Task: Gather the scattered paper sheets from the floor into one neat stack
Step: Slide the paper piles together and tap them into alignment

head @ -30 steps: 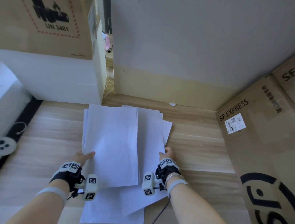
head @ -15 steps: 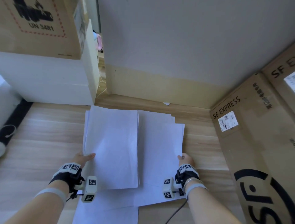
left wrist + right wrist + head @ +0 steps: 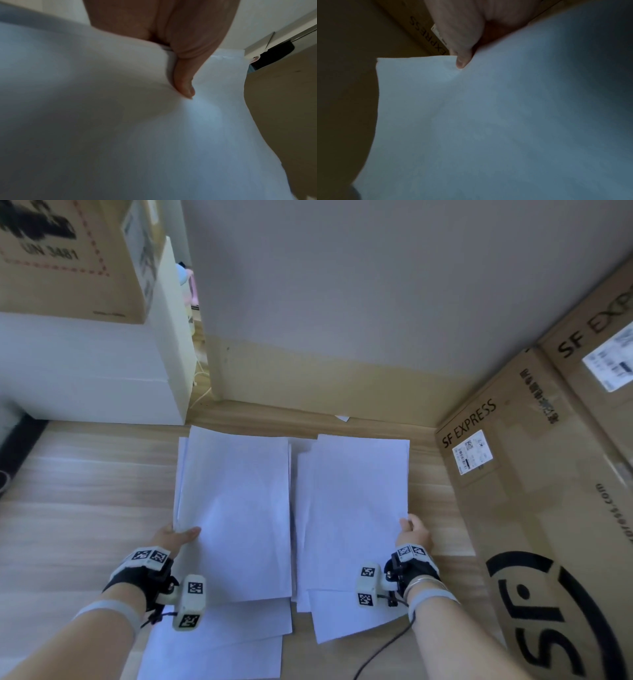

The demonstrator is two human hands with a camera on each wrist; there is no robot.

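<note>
Two groups of white paper sheets lie side by side on the wooden floor. My left hand (image 3: pixel 178 537) pinches the left edge of the left bundle of sheets (image 3: pixel 236 515), thumb on top (image 3: pixel 184 86). At the right, my right hand (image 3: pixel 412 530) pinches the right edge of the right bundle of sheets (image 3: pixel 356 508), thumb on top (image 3: pixel 462 60). More loose sheets (image 3: pixel 219 645) stick out beneath both bundles toward me. My fingers under the paper are hidden.
A large SF EXPRESS cardboard box (image 3: pixel 534 491) stands close on the right. White boxes (image 3: pixel 85 378) with a cardboard box (image 3: pixel 68 254) on top stand at the back left. The grey wall (image 3: pixel 342 302) is just beyond the sheets. A paper scrap (image 3: pixel 342 418) lies at the skirting.
My right hand has drawn its sheets to the right, from overlapping the left bundle to lying beside it. The left hand has kept its hold in place.
</note>
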